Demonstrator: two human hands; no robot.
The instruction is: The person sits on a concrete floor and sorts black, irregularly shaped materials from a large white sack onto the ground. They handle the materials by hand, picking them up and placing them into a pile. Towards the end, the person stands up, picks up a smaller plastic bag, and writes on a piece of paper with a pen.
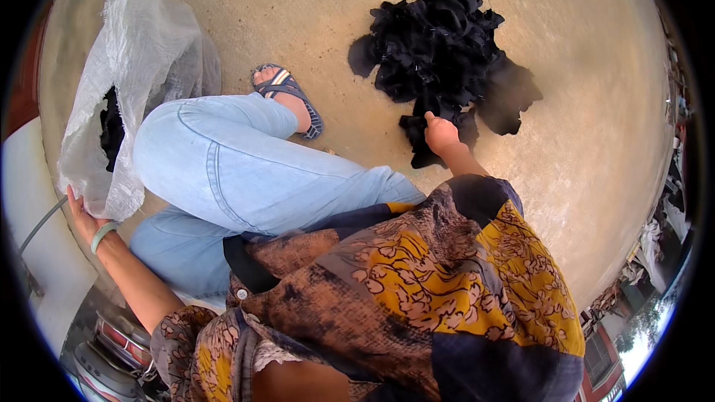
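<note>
A heap of black fabric pieces (438,39) lies on the concrete floor. At its near edge, my right hand (441,133) grips one of the black pieces with bent fingers. To the left stands a translucent white woven plastic sack (139,39), with black material (112,128) showing through its opening. My left hand (85,218), with a pale green bangle (102,236) at the wrist, is at the sack's lower edge. Its fingers are partly behind the plastic, so its grip cannot be made out.
My sandalled foot (287,97) and bent knee in light blue jeans (190,145) lie between sack and heap. A motor scooter (111,357) stands at the lower left, near a white wall (33,178). Assorted clutter (651,257) lines the right edge.
</note>
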